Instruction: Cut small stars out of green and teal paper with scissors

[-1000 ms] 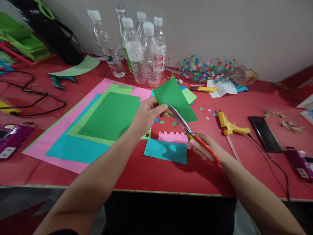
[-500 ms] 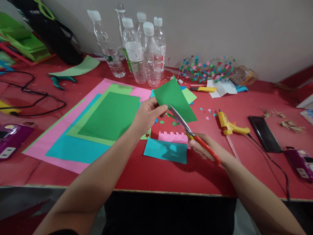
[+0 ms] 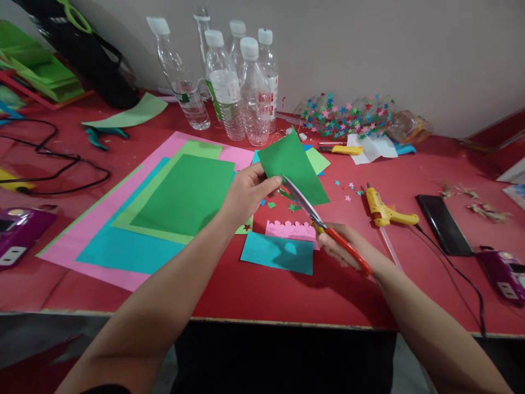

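Your left hand (image 3: 243, 194), nearly closed, pinches one green paper sheet (image 3: 289, 158) above the middle of the table (image 3: 262, 301). The sheet's long axis slants from far left to near right; your left hand is nearer. Your right hand (image 3: 351, 234) is curled around one pair of scissors (image 3: 348, 250). Count five white-capped bottles (image 3: 225, 87) toward the far edge.
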`<state>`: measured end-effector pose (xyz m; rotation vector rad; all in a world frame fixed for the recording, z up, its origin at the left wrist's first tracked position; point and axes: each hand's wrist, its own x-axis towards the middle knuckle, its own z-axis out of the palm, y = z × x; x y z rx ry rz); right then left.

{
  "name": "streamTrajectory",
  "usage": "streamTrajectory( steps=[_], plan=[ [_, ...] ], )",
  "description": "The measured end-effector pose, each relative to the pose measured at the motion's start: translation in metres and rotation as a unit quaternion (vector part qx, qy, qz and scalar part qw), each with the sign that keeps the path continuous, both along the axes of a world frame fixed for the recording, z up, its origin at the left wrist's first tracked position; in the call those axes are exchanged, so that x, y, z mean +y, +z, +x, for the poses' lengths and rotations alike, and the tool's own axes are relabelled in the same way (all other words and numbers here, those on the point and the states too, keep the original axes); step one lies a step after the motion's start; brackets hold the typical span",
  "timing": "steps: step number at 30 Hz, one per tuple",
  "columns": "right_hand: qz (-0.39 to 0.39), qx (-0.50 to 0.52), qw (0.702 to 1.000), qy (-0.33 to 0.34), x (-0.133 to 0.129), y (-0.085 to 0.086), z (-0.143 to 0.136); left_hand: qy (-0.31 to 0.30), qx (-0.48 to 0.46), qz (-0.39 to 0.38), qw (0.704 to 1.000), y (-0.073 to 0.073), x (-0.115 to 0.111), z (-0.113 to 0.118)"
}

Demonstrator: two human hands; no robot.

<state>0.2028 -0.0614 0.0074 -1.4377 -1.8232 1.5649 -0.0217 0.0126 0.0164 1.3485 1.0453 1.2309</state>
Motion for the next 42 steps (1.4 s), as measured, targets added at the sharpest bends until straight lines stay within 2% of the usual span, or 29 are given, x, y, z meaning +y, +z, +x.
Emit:
streamTrajectory(
  steps=[9, 13, 23, 32, 42],
  plan=[
    [-0.007, -0.004, 1.000, 0.002, 0.0014, 0.0018, 0.0007, -0.024, -0.035, -0.005, 0.999, -0.0035, 0.0023, -0.0018],
    [-0.024, 0.000, 1.000, -0.008, 0.0008, 0.0024, -0.0002, -0.014, -0.031, -0.007, 0.999, -0.0021, 0.0016, -0.0007],
    [-0.008, -0.008, 1.000, -0.020, -0.0006, 0.0061, -0.0039, -0.031, -0.025, -0.011, 0.999, -0.0013, 0.0024, -0.0042],
    [-0.014, 0.006, 0.999, -0.038, 0.0003, 0.0062, -0.0064, -0.050, -0.150, -0.059, 0.986, -0.0075, 0.0019, 0.0031],
    [-0.014, -0.006, 0.999, -0.040, -0.0011, 0.0046, -0.0052, -0.013, -0.122, -0.028, 0.992, -0.0027, -0.0011, 0.0037]
  ],
)
